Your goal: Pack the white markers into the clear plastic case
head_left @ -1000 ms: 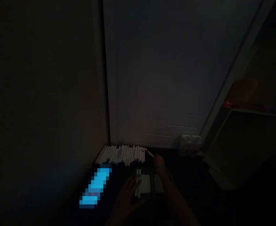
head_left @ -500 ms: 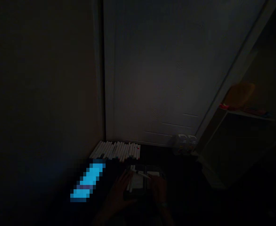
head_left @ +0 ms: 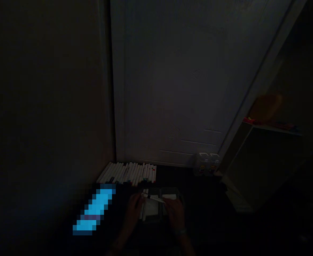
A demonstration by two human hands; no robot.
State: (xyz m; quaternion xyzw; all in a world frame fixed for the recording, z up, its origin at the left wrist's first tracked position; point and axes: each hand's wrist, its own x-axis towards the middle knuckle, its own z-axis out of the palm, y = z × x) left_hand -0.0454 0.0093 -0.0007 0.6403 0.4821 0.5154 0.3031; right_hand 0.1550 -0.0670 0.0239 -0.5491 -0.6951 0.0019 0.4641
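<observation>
A slim white marker (head_left: 153, 198) lies crosswise between my hands, above an open dark case (head_left: 151, 209). My left hand (head_left: 135, 211) holds the marker's left end. My right hand (head_left: 175, 213) has its fingers at the right end. Pale sheets or white pieces show inside the case, but the dim light hides the detail. Beyond the case, a dense row of white markers (head_left: 127, 174) lies side by side on the floor against the door.
A white door (head_left: 167, 92) stands ahead, with a dark wall (head_left: 44, 106) on the left. Two small plastic bottles (head_left: 207, 163) stand at the door's right corner. A shelf unit (head_left: 260, 160) stands right. A pixelated blue patch (head_left: 92, 209) covers something left of the case.
My right hand has come back from the marker row to the case with the white marker. My left hand has risen to the marker's other end. The view has drifted slightly.
</observation>
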